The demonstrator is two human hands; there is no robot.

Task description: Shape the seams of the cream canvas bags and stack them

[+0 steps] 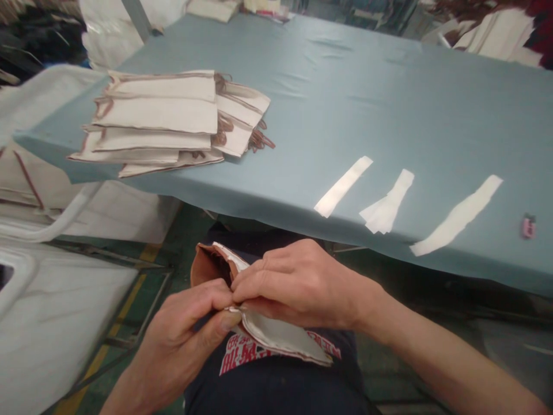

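Note:
Over my lap I hold a folded cream cloth piece (280, 334) with brown edging and a brown side that shows at its upper left end. My left hand (185, 328) pinches its edge between thumb and fingers. Right beside it, my right hand (302, 282) is closed on the same edge, its fingertips meeting those of the left. What lies between the fingertips is hidden. The cloth's lower right end hangs over a dark garment with red and white print (246, 354).
A blue-green covered table (389, 109) stands ahead. On it lie a stack of similar cream pieces (159, 112) with brown cords, several white strips (458, 216) and a small pink object (527, 226). White bins (56, 323) stand at the left, near a metal frame (151, 300).

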